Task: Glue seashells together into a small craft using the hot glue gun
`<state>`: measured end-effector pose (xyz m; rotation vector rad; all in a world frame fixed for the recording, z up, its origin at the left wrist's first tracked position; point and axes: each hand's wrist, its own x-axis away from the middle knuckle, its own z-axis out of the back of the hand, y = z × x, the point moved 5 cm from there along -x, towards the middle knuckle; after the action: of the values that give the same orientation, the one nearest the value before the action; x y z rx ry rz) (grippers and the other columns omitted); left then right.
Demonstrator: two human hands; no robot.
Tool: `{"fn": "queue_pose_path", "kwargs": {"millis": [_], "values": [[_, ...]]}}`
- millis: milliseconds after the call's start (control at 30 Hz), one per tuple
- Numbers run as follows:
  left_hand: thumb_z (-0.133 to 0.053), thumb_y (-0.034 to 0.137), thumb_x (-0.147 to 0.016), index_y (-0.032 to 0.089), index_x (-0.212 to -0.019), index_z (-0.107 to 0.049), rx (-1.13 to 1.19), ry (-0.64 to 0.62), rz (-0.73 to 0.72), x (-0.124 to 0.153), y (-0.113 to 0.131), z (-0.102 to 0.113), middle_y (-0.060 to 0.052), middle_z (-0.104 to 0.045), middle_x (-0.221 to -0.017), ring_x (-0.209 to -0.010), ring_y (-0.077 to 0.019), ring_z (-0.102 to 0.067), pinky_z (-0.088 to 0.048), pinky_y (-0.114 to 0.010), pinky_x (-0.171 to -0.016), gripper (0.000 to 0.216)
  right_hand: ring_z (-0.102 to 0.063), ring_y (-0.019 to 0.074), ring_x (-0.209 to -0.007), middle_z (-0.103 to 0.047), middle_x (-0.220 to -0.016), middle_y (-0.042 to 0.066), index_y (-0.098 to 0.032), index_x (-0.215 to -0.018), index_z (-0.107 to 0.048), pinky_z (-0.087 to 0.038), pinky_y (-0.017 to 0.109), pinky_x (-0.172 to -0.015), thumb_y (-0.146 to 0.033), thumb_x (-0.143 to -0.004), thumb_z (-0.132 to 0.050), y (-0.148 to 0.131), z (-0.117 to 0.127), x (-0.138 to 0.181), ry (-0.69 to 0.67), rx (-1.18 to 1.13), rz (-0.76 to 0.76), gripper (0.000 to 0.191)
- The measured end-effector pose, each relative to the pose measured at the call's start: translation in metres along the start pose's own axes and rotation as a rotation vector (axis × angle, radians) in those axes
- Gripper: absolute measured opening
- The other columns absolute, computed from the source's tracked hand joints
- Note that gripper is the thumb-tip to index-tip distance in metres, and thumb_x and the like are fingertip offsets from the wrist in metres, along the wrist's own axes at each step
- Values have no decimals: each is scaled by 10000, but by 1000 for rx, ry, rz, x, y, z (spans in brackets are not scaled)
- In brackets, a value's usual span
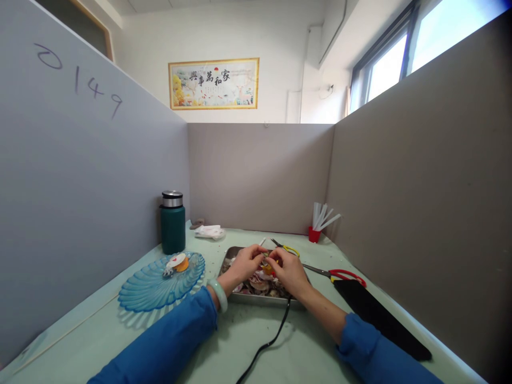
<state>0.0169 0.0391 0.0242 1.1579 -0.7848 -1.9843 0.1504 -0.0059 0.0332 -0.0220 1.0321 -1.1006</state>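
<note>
My left hand (248, 261), with a pale bangle (218, 295) at its wrist, and my right hand (288, 270) meet fingertip to fingertip. Both are closed in a pinch. Something small sits between the fingers, too small and covered to name. Just below them lies a metal tray (260, 302) filled with seashells (259, 284). Partly hidden behind my right fingers is a yellow-orange item (270, 268) in the tray. From the tray's front edge a black cord (269, 344) runs toward me; its other end is hidden.
A blue scalloped glass plate (148, 290) on the left carries small spools. Behind it stands a green bottle (173, 229). To the right are red-handled scissors (348, 276), a black flat piece (380, 320), yellow-handled scissors (291, 249) and a red cup (314, 234) of white sticks. Partitions surround the table.
</note>
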Motion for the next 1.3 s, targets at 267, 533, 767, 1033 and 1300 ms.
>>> {"fn": "queue_pose_path", "kwargs": {"millis": [267,533,767,1033,1300], "values": [[-514,198,-747,120,-933,-625,10,7,-15,-2,-2,0,-56,-677,-801,-679,-134,-607,-471,-211,-585,231,-583,149,-617,-654,-687,10,-195,-732,-591,-396,234,-590,-307,-791,-529,1,0,0,2,-5,-5,142],[-511,194,-746,119,-947,-612,38,-9,0,-2,-3,-1,-63,-678,-816,-687,-142,-616,-478,-226,-594,237,-585,152,-626,-656,-695,7,-200,-731,-582,-392,235,-593,-307,-788,-540,1,0,0,-2,0,-4,128],[-514,146,-731,126,-962,-617,2,4,-46,-2,-2,0,-71,-675,-878,-750,-144,-615,-478,-236,-671,253,-574,147,-611,-644,-675,2,-201,-730,-584,-386,231,-587,-304,-788,-544,3,-2,0,-5,15,-6,125],[-516,132,-720,122,-946,-620,15,-1,-45,-1,2,0,-65,-672,-846,-738,-141,-606,-471,-235,-671,249,-566,145,-609,-641,-676,-1,-202,-729,-580,-379,231,-591,-308,-792,-542,2,-2,0,-20,15,-9,129],[-530,168,-736,125,-980,-612,80,-34,-41,-2,-3,-2,-76,-670,-909,-789,-160,-612,-470,-242,-679,261,-565,144,-616,-635,-668,-4,-201,-718,-574,-370,228,-587,-298,-788,-539,3,-2,0,-12,27,-22,125]]}}
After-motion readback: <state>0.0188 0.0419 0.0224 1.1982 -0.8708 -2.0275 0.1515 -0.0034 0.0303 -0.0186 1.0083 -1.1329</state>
